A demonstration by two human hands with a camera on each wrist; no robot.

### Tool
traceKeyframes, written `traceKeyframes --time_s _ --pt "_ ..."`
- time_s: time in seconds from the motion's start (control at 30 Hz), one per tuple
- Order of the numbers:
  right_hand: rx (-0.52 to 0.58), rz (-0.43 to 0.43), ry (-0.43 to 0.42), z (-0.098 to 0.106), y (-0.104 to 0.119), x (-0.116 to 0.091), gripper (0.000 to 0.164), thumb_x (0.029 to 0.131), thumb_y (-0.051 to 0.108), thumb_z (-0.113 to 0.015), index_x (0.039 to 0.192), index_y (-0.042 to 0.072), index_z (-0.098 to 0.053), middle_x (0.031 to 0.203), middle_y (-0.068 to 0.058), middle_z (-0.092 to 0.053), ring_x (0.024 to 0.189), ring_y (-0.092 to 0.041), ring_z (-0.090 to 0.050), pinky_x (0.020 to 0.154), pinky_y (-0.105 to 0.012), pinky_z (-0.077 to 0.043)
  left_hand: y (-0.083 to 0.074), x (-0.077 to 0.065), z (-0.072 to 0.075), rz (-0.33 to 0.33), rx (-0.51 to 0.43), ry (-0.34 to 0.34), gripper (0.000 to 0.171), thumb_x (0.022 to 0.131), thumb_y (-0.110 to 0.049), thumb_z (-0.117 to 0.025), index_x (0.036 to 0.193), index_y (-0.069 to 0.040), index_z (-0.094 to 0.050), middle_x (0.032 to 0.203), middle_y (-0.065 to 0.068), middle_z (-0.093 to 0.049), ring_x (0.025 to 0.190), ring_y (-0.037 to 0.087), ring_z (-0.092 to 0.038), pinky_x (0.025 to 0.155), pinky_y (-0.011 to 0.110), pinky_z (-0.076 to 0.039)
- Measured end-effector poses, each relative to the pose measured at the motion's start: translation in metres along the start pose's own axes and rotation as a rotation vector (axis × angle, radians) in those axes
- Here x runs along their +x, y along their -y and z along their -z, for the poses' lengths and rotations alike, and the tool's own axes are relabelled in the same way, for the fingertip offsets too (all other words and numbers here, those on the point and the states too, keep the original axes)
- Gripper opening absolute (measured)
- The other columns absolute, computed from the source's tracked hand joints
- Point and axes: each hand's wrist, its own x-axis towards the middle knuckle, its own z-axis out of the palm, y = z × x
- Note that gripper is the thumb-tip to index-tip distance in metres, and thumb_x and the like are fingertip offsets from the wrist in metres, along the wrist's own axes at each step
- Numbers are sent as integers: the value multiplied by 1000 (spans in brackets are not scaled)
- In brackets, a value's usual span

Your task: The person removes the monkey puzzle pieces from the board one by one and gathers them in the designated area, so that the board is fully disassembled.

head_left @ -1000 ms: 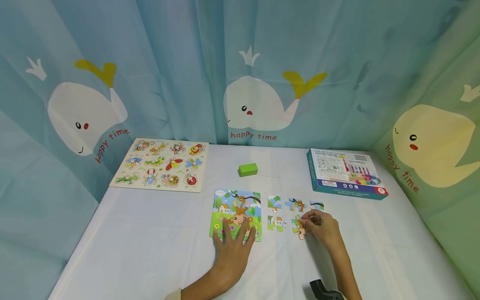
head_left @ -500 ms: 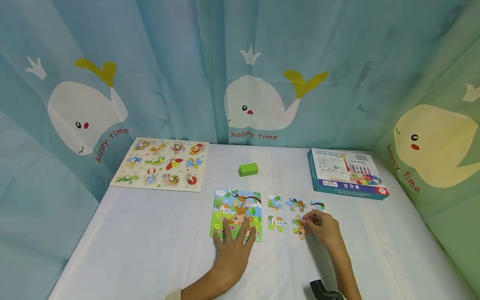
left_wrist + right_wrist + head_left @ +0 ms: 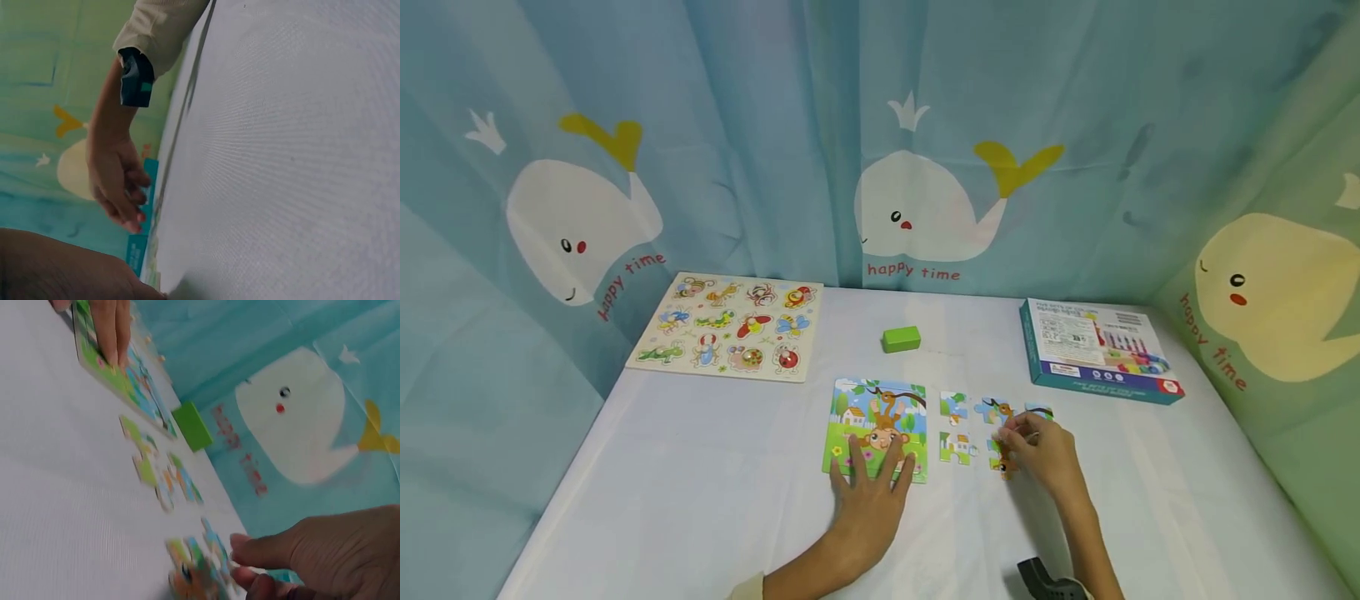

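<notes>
left hand (image 3: 871,504) lies with its fingers spread out straight on the low part of the monkey board (image 3: 850,396). it looks like it presses there to keep the board from sliding. right hand (image 3: 1051,457) bends over the loose bits on the other side, with its thumb and first finger close together at the monkey face piece (image 3: 1002,467). i cannot tell if they pinch it or only hang just above it.

the loose bits lie flat beside the board, likely so they can be seen next to its picture. the tree piece (image 3: 954,404) is above the house piece (image 3: 953,450). the tail piece (image 3: 992,409) is above the face piece, and the branch piece (image 3: 1041,410) is at the far end, partly behind the hand. that is much like the order on the board. small gaps part most of them, maybe so each is easy to pick up.

the green block (image 3: 901,339), bug board (image 3: 730,325) and flat box (image 3: 1099,354) sit farther back, out of the hands' way.
</notes>
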Motion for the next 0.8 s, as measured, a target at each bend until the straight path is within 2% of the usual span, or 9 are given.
traceKeyframes --time_s 0.07,0.2,0.3,0.4,0.53,0.67,0.8 --pt "9 61 4 -4 7 5 15 92 16 -68 95 2 -68 83 -11 -68 63 -13 -55 51 -23 -43 1 1 1 -7 -32 24 64 82 -23 -78 141 -18 -54 154 12 -39 122 68 -40 76 76 -43" --pt "31 195 37 -18 29 14 10 91 14 -68 94 5 -70 83 -7 -67 60 -10 -51 49 -23 -42 5 3 6 -27 -93 128 63 85 -20 -75 143 -18 -50 157 12 -33 126 69 -33 78 77 -42" --pt "47 291 78 -32 47 22 7 90 14 -70 92 7 -70 83 -4 -67 60 -8 -51 50 -22 -43 9 4 12 -35 -122 219 59 91 -25 -68 146 -20 -47 159 9 -29 130 68 -28 81 76 -42" --pt "49 382 137 -47 62 30 7 89 14 -71 92 8 -70 85 -2 -67 63 -7 -54 54 -21 -46 13 4 17 -46 -125 277 55 96 -34 -61 147 -25 -45 161 4 -26 133 65 -26 83 73 -44" --pt "21 482 215 -64 74 38 8 89 17 -71 92 9 -71 88 -1 -66 70 -7 -56 62 -23 -49 18 3 21 -81 -104 301 55 96 -40 -59 147 -29 -44 161 3 -27 134 63 -28 84 70 -47" --pt "-39 536 223 -75 81 43 8 87 19 -74 90 11 -72 88 1 -67 78 -10 -57 71 -28 -51 20 3 22 -109 -61 292 57 94 -42 -61 147 -30 -45 160 2 -29 133 61 -31 83 67 -49" --pt "-68 553 230 -79 85 45 6 87 17 -74 88 11 -72 86 1 -66 79 -10 -57 71 -27 -50 21 2 23 -113 -28 286 59 92 -44 -63 147 -31 -45 159 1 -31 133 60 -33 83 65 -50"
